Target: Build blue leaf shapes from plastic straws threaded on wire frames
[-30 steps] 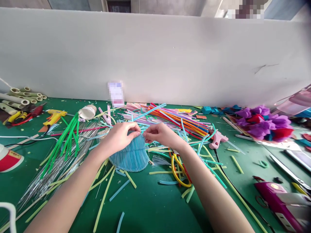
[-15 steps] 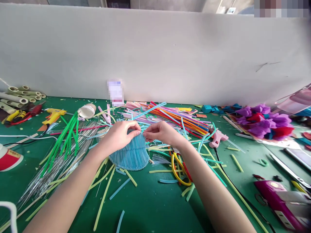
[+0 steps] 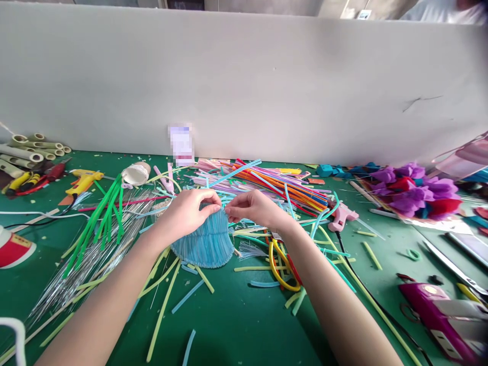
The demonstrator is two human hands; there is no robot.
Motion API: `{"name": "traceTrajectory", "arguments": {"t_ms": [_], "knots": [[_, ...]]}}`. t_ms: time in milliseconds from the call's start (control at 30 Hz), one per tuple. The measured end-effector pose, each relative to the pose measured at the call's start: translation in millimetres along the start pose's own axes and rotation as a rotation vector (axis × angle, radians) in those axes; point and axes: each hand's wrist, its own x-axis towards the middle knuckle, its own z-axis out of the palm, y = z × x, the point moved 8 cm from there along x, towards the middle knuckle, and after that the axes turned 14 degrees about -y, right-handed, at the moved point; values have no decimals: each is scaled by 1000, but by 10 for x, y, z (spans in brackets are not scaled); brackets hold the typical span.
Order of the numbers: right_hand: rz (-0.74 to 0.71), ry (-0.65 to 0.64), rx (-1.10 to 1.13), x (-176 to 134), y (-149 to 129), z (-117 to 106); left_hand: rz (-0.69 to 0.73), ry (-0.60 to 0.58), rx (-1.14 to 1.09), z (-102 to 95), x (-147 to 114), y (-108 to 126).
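A blue, ribbed, fan-shaped piece, made of thin strips laid side by side, hangs below my fingertips over the green table. My left hand is closed in a pinch at its top edge, thumb against index finger. Close beside it, my right hand pinches at the upper right edge of the same piece. The exact grip points are partly hidden by the fingers. Cut blue tubes and yellow-green tubes lie in front of and below the piece.
Behind my hands lies a heap of coloured tubes. To the left are metal wires, green strips and a yellow glue gun. On the right are yellow-handled pliers, a pink glue gun, scissors and a purple power strip.
My hands and the blue fan-shaped piece stay practically in place. The view has shifted very slightly.
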Motion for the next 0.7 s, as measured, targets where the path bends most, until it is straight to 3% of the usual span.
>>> {"name": "traceTrajectory", "arguments": {"t_ms": [233,533,700], "knots": [[-30,38,-110,37,25,-4,13,17,27,-7,13,-13],[-13,243,-448,-14,-191,34,-24,47,57,-36,14,-49],[-40,156,-338,-42,-222,11,12,45,5,-70,-6,-43]]}}
